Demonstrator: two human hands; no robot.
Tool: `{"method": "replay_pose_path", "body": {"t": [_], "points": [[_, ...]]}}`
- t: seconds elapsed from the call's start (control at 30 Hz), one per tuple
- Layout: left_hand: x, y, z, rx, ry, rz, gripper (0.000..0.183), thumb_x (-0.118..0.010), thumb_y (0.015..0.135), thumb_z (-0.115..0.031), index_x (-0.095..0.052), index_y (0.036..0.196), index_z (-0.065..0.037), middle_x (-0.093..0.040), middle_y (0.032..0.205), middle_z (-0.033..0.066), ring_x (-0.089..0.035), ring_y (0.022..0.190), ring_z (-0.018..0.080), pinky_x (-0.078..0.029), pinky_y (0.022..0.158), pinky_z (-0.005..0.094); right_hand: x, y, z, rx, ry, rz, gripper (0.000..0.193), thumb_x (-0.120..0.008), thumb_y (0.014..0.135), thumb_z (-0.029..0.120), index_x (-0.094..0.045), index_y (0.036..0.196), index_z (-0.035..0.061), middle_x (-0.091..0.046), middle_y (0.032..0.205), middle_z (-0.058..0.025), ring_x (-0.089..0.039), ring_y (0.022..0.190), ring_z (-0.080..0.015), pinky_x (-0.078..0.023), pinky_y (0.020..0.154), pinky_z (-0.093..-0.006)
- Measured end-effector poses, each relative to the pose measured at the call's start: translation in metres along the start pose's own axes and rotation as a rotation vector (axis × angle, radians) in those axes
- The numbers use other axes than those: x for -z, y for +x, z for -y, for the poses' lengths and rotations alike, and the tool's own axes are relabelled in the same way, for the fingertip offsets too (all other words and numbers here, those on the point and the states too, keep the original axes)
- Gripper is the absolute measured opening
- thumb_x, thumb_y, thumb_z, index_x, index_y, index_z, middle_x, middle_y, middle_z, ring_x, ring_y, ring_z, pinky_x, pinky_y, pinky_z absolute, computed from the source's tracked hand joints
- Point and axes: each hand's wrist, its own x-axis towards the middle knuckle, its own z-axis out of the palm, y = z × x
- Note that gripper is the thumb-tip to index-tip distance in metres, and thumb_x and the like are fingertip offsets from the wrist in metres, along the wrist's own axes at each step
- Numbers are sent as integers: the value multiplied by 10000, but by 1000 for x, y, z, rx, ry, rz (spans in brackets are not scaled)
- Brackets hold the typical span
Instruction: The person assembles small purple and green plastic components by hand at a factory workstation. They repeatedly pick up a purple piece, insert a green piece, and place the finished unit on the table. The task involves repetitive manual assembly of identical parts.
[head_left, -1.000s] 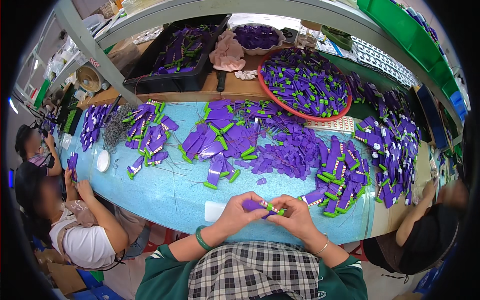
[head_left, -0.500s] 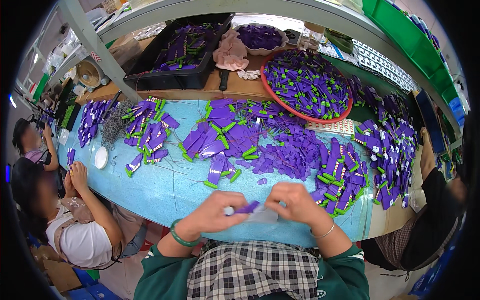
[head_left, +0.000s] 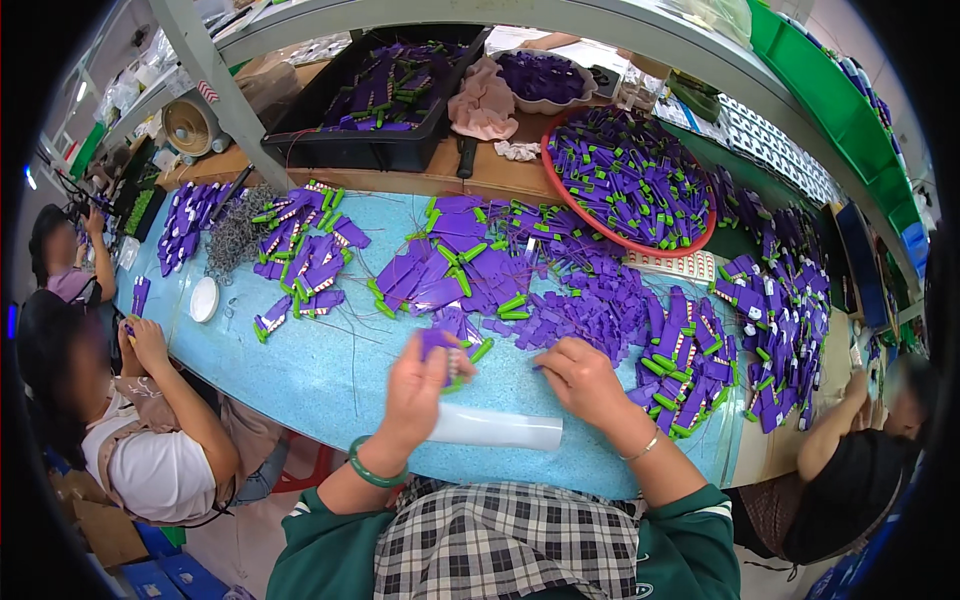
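My left hand (head_left: pixel 412 388) is closed on a flat purple piece (head_left: pixel 436 345) with a pale striped edge; a green end shows just below it, and motion blurs the detail. To the right, my right hand (head_left: pixel 582 380) has its thumb and fingertips pinched together at the table. A small purple chip (head_left: pixel 538 367) shows partly at those fingertips. Between my forearms a translucent white strip (head_left: pixel 500 428) lies on the blue table (head_left: pixel 330 395). Just beyond my hands spreads a heap of small purple chips (head_left: pixel 575 312), with larger purple pieces with green ends (head_left: pixel 455 270) beside it.
A red round basket (head_left: pixel 712 232) of purple-green pieces stands at the back right, a black tray (head_left: pixel 400 150) at the back left. More finished-looking piles (head_left: pixel 690 350) lie at right. A white lid (head_left: pixel 204 299) and wire tangle (head_left: pixel 238 235) lie left. People sit at both sides.
My hands have moved apart. The left has lifted away with the purple piece, the right has reached the small chips, and the translucent strip now lies on the table. The view has shifted slightly.
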Motion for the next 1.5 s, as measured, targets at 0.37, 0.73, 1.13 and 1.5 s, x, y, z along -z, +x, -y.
{"method": "replay_pose_path", "body": {"t": [0.37,0.73,1.13,1.5], "points": [[-49,-18,31,-78,587,544,138,-545,899,-127,-504,966,-13,-578,734,136,-593,656,289,-432,587,379,34,-20,43,-375,467,26,215,-752,741,53,-595,883,16,-620,740,-70,-611,634,-160,-495,562,-277],[-51,-23,25,121,537,614,221,-503,934,-214,-579,878,-15,-646,701,97,-651,641,241,-493,601,330,22,-32,42,-358,522,66,157,-708,801,115,-596,813,6,-572,707,-76,-561,560,-167,-445,510,-292],[-18,11,11,-205,1108,173,305,-674,807,-218,-553,1023,-40,-605,880,124,-613,800,289,-490,669,390,121,-41,-16,-516,197,-82,68,-640,803,57,-675,810,-1,-636,723,-90,-594,659,-179,-464,618,-302],[28,17,23,-249,1548,27,263,-559,807,-44,-530,1063,12,-585,871,157,-601,804,312,-519,634,396,17,-62,52,-25,-89,73,388,-735,692,123,-637,1063,65,-617,1043,-104,-576,985,-276,-467,795,-392]]}}
